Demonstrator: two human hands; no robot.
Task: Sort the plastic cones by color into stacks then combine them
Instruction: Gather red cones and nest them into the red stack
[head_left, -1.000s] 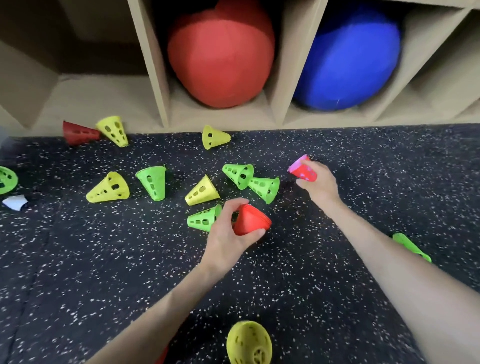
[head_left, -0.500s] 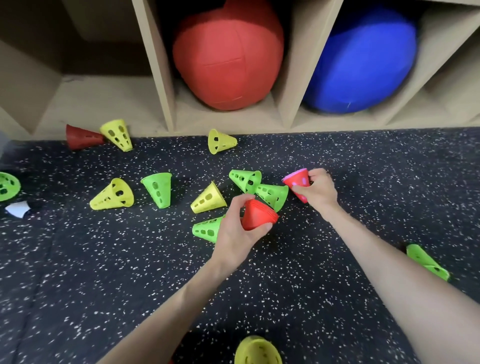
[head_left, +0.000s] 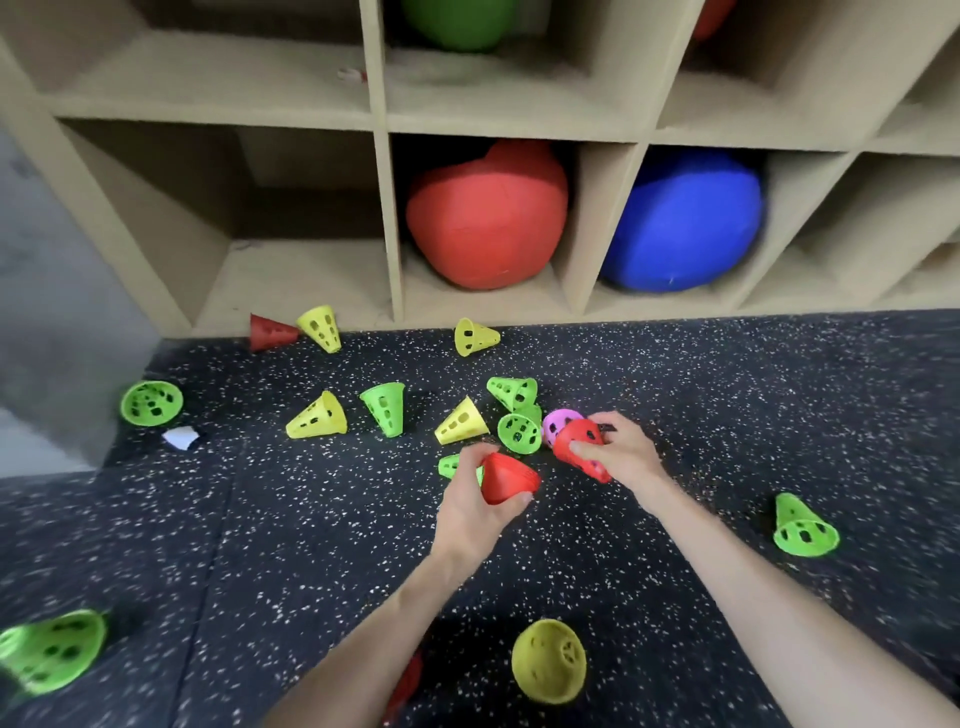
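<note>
Hands mid-frame: left hand (head_left: 470, 512) clamped on red cone stack (head_left: 506, 477), right hand (head_left: 621, 451) gripping single red cone (head_left: 579, 447), angled for nesting, likely.

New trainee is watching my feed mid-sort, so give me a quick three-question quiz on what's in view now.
1. True or false: the left hand holds a red stack.
2. What does the right hand grip? A) yellow cone B) red cone C) green cone
3. What colour is the ball in the cubby right of the red ball?

Key: 1 true; 2 B; 3 blue.
</note>
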